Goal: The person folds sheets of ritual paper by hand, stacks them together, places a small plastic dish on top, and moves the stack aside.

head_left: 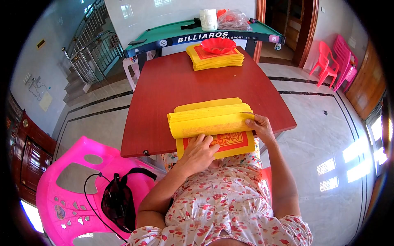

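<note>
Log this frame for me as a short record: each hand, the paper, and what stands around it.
left hand: fingers on the red-printed sheet, at the lower edge of the curled yellow sheets
right hand: gripping the right end of the curled yellow sheets
work surface: reddish table
far end: second yellow stack with a red dish on top
beyond: billiards table bearing a white container and a plastic bag
left side: pink chair holding a black bag
</note>
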`<state>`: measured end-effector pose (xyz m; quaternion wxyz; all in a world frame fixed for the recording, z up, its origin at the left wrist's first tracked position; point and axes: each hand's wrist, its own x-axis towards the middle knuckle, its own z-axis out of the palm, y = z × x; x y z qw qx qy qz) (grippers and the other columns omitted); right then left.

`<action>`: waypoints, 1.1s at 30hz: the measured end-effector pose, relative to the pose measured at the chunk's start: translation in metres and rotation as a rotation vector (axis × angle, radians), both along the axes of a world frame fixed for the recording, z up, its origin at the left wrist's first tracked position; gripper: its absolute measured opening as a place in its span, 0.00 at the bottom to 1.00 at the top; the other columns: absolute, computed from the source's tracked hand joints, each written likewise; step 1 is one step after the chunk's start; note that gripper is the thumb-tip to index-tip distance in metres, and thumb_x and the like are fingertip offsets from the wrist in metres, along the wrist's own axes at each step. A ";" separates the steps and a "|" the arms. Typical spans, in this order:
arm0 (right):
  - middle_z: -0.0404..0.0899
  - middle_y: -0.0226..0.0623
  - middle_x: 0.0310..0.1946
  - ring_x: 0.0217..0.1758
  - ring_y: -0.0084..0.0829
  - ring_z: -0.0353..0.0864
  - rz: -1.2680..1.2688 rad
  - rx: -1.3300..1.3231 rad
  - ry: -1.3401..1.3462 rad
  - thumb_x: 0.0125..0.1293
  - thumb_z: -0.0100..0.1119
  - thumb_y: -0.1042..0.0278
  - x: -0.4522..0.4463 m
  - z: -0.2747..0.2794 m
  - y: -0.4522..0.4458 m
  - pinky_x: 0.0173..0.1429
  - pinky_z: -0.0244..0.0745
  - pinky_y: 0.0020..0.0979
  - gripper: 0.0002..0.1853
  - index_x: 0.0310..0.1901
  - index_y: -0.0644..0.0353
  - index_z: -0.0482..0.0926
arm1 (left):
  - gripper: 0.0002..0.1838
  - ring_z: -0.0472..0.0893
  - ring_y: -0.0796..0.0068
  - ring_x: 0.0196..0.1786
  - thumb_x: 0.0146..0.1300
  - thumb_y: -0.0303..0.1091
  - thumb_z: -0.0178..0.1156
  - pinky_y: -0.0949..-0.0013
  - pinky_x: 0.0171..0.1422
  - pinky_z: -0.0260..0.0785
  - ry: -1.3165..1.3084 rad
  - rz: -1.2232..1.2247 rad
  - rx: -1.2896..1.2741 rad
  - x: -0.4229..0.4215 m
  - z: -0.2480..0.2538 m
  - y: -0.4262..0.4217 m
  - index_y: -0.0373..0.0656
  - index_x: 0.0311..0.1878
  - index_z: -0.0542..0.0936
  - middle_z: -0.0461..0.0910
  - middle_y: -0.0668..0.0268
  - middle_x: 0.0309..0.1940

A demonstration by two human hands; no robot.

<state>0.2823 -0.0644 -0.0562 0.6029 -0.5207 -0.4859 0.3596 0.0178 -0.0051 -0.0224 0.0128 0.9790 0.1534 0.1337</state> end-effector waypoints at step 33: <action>0.82 0.38 0.37 0.36 0.24 0.83 -0.017 0.005 -0.017 0.64 0.56 0.61 -0.001 0.002 -0.001 0.37 0.81 0.27 0.16 0.48 0.63 0.78 | 0.22 0.68 0.63 0.45 0.44 0.34 0.68 0.61 0.50 0.65 0.008 -0.010 -0.005 -0.001 0.000 0.002 0.42 0.46 0.77 0.68 0.60 0.38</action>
